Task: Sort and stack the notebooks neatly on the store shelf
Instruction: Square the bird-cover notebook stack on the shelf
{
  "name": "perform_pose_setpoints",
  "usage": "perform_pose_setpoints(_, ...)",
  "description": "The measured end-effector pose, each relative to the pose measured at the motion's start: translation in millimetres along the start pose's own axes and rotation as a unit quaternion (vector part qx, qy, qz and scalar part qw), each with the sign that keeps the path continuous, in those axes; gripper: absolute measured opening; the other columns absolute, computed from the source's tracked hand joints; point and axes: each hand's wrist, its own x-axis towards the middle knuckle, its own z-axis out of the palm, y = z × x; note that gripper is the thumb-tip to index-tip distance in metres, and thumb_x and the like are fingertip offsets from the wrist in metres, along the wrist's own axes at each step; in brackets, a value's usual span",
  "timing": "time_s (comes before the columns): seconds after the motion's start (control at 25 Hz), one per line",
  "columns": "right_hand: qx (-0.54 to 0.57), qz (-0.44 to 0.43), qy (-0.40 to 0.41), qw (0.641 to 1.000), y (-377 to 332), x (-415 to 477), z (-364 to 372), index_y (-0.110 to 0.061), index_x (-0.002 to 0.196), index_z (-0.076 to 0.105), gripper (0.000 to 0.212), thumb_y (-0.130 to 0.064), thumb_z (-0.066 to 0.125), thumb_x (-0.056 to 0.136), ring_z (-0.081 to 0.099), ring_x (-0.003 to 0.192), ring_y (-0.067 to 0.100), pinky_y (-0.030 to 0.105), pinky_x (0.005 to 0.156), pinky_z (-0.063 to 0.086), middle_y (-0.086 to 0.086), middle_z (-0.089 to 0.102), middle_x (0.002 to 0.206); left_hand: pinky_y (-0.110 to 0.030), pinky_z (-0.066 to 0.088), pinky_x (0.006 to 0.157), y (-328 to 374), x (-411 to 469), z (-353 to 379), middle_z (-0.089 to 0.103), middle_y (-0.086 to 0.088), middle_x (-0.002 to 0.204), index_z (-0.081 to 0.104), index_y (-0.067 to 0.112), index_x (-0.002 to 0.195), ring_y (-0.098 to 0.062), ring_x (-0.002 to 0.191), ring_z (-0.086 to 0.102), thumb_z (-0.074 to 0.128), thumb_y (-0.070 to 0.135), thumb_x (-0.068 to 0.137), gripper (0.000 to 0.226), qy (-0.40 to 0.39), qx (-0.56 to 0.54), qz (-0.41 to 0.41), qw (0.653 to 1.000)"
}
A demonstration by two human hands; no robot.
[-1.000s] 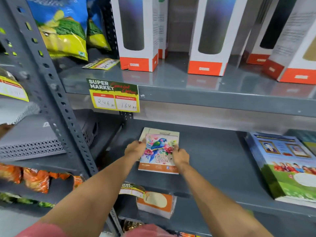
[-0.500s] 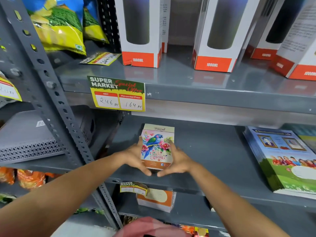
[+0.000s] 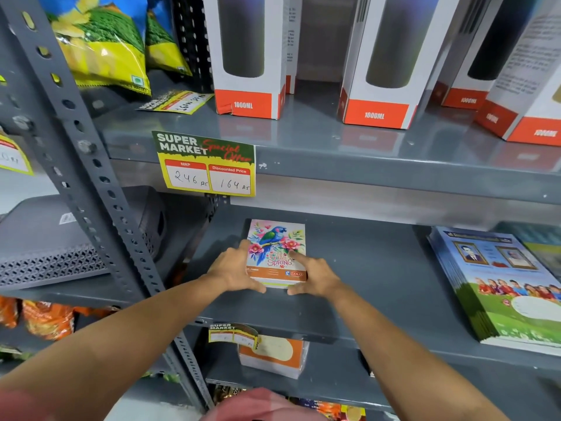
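A small stack of notebooks [image 3: 274, 247], its top cover showing a parrot and "Hello Spring", lies flat on the grey middle shelf [image 3: 373, 268]. My left hand [image 3: 233, 273] presses against the stack's left side and front corner. On the other side my right hand [image 3: 312, 276] cups the right edge and front, with its index finger resting on the cover. Both hands clasp the stack between them. A second, larger stack of blue-and-green notebooks [image 3: 501, 287] lies at the shelf's right end.
White-and-orange 1000ML bottle boxes [image 3: 249, 56] stand on the shelf above, with snack bags [image 3: 103, 47] at its left. A yellow price tag [image 3: 208, 165] hangs on that shelf's edge. The perforated upright post [image 3: 100, 189] rises left of the hands. An orange pack [image 3: 273, 357] sits below.
The top notebook has been slid back over the one beneath, so the covers now line up. Both hands moved from the sides to the front corners of the stack.
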Motion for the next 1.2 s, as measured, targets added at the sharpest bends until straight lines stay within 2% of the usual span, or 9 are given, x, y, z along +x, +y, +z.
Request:
perform_pose_setpoints(0.08,0.119,0.003,0.030,0.992,6.3,-7.7,2.7,-0.031,0.146,0.028,0.097,-0.047,0.080,0.066,0.058,0.117,0.018,0.024,0.095,0.050,0.001,0.054,0.136,-0.026,0.055,0.073,-2.4,-0.9,0.8,0.067,0.006,0.104,0.039,0.021,0.123,-0.014,0.088,0.066,0.075,0.065,0.054,0.089,0.022,-0.149,-0.049,0.987)
perform_pose_setpoints(0.16,0.335,0.070,0.145,0.928,8.3,-8.8,5.5,-0.027,0.147,0.029,0.085,-0.059,0.064,0.076,0.053,0.124,0.016,0.016,0.097,0.045,0.001,0.049,0.144,-0.038,0.050,0.094,-5.0,5.3,-0.5,0.066,-0.003,0.119,0.042,0.017,0.131,-0.023,0.106,0.064,0.055,0.071,0.073,0.081,0.047,-0.354,-0.140,0.923)
perform_pose_setpoints(0.24,0.485,0.128,0.171,0.848,7.2,-1.8,9.5,-0.023,0.149,0.025,0.077,-0.067,0.034,0.087,0.034,0.141,0.018,0.031,0.117,0.026,0.001,0.032,0.155,-0.046,0.031,0.114,-3.5,11.7,-0.6,0.063,-0.010,0.129,0.046,0.018,0.135,-0.028,0.122,0.055,0.036,0.071,0.084,0.074,0.024,-0.505,-0.187,0.842)
perform_pose_setpoints(0.32,0.538,0.136,0.128,0.822,0.3,4.9,18.7,-0.020,0.148,0.030,0.077,-0.068,0.019,0.089,0.041,0.137,0.021,0.042,0.118,0.028,0.006,0.041,0.150,-0.046,0.035,0.112,0.6,13.9,5.9,0.077,-0.003,0.096,0.062,0.020,0.111,-0.025,0.103,0.066,0.025,0.067,0.090,0.063,-0.019,-0.548,-0.178,0.817)
perform_pose_setpoints(0.4,0.497,0.124,0.107,0.852,-11.2,5.4,28.4,-0.019,0.140,0.041,0.071,-0.065,0.019,0.090,0.064,0.110,0.017,0.035,0.094,0.053,0.007,0.063,0.127,-0.046,0.049,0.099,6.6,11.9,16.3,0.077,-0.003,0.082,0.063,0.016,0.104,-0.026,0.089,0.070,0.025,0.058,0.095,0.057,-0.029,-0.523,-0.171,0.835)
perform_pose_setpoints(0.52,0.437,0.125,0.123,0.882,-16.5,7.1,28.0,-0.021,0.130,0.046,0.050,-0.052,0.022,0.098,0.066,0.082,0.002,0.012,0.061,0.050,-0.003,0.068,0.100,-0.046,0.052,0.093,6.9,15.0,21.1,0.071,-0.015,0.100,0.055,0.011,0.120,-0.031,0.094,0.068,0.032,0.043,0.099,0.045,0.018,-0.491,-0.170,0.854)
perform_pose_setpoints(0.68,0.428,0.119,0.176,0.878,-9.8,3.2,29.3,-0.017,0.128,0.049,0.032,-0.029,0.036,0.101,0.065,0.085,0.011,0.018,0.068,0.053,0.006,0.066,0.113,-0.030,0.054,0.063,2.8,19.9,20.0,0.069,-0.008,0.086,0.052,0.008,0.118,-0.019,0.071,0.066,0.039,0.023,0.100,0.027,0.047,-0.480,-0.161,0.861)
perform_pose_setpoints(0.96,0.395,0.104,0.202,0.890,15.1,-2.8,26.6,-0.017,0.133,0.048,0.034,-0.022,0.042,0.100,0.065,0.087,0.011,0.017,0.064,0.053,0.000,0.064,0.107,-0.043,0.055,0.089,25.3,19.8,34.9,0.065,-0.015,0.117,0.051,0.013,0.122,-0.029,0.105,0.065,0.040,0.005,0.097,0.028,0.038,-0.424,-0.125,0.896)
perform_pose_setpoints(1.2,0.362,0.134,0.245,0.889,87.7,-36.9,-8.3,-0.015,0.130,0.050,0.032,-0.021,0.042,0.100,0.064,0.084,0.011,0.017,0.061,0.052,0.003,0.064,0.106,-0.040,0.054,0.090,105.8,18.2,71.7,0.063,-0.014,0.121,0.047,0.015,0.130,-0.024,0.103,0.063,0.039,0.007,0.098,0.033,-0.007,-0.418,-0.096,0.903)
